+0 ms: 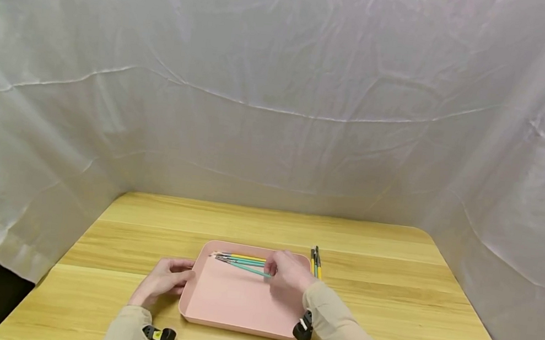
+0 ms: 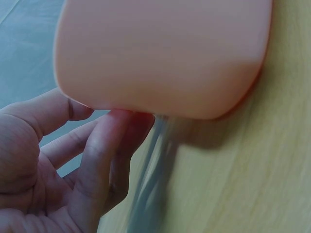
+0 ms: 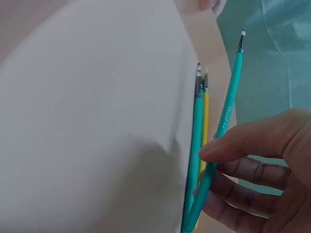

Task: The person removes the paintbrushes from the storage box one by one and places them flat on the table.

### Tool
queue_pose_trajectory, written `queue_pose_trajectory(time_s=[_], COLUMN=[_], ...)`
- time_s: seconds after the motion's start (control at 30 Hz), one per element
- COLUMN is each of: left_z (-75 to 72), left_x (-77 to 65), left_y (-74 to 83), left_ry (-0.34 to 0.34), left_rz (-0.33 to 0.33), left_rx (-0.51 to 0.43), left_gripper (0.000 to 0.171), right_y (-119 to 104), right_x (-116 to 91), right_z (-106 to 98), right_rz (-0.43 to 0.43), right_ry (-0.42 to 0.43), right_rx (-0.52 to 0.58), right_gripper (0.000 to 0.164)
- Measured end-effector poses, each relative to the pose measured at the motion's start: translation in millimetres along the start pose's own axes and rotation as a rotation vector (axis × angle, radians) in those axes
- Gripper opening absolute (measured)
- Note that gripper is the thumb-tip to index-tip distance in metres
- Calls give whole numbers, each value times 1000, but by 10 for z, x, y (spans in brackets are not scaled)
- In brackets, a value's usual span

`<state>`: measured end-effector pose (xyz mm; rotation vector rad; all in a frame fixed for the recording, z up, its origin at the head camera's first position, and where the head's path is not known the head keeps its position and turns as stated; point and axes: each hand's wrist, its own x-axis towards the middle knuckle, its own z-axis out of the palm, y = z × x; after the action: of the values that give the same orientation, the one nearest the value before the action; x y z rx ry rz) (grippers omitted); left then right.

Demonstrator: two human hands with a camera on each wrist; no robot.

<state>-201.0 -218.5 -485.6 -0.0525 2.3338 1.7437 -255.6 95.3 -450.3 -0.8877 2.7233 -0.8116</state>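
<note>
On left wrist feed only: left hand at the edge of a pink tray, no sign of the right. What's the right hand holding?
Observer: The right hand pinches a teal brush.
Operator: Anything lying in the tray?
Observer: Yes, more brushes, teal and yellow, along its far side.
Operator: Any outside it?
Observer: Yes, a group of brushes on the table, off the tray's right side in the head view.

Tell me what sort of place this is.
Probably a makeshift recording booth: pale fabric hangs behind and on both sides of a wooden table, and small black devices, perhaps cameras, sit at the person's sleeves.
</note>
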Motion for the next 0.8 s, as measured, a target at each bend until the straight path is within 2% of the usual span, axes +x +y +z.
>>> queue_pose_trajectory(time_s=[0.23, 0.37, 0.57, 0.8], left_z=[-5, -4, -13, -8], left_x=[-3, 3, 13, 10], left_y=[-4, -10, -13, -22], left_ry=[-5, -6, -22, -17], left_rz=[5, -3, 2, 0], left_rx=[2, -4, -31, -19], left_gripper=[47, 48, 49, 46], right_y=[-39, -49, -35, 9], right_x=[-59, -101, -150, -219], right_z=[-56, -89, -123, -145], right_rz=[48, 77, 55, 33], right_ry=[25, 36, 54, 48], right_rx=[50, 22, 15, 90], right_gripper=[23, 25, 27, 29])
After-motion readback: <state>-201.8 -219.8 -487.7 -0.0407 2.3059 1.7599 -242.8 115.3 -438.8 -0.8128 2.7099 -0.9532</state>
